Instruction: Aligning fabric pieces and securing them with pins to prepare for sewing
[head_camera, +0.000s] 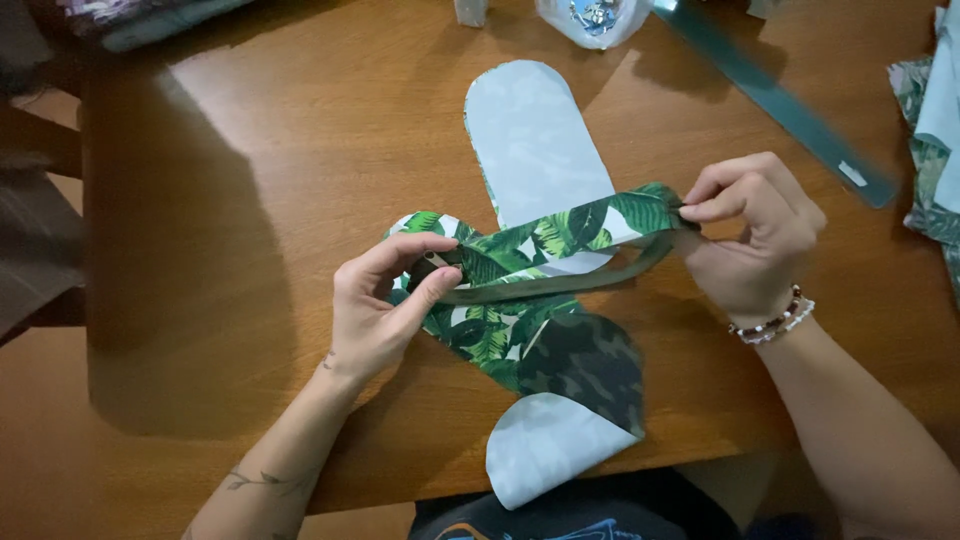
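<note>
A folded strip of green leaf-print fabric (560, 238) is stretched between my two hands above a wooden table (250, 150). My left hand (385, 300) pinches its left end between thumb and fingers. My right hand (755, 235) pinches its right end, with a beaded bracelet on that wrist. Under the strip lies a long rounded fabric piece (535, 140), pale side up at the far end. Its near end (585, 365) shows dark camouflage print, and the tip is folded back pale over the table's front edge.
A long green ruler (790, 105) lies diagonally at the back right. A pale object with a shiny centre (592, 20) stands at the back edge. More leaf-print fabric (935, 150) is piled at the right edge. Dark cloth (140, 20) sits at the back left.
</note>
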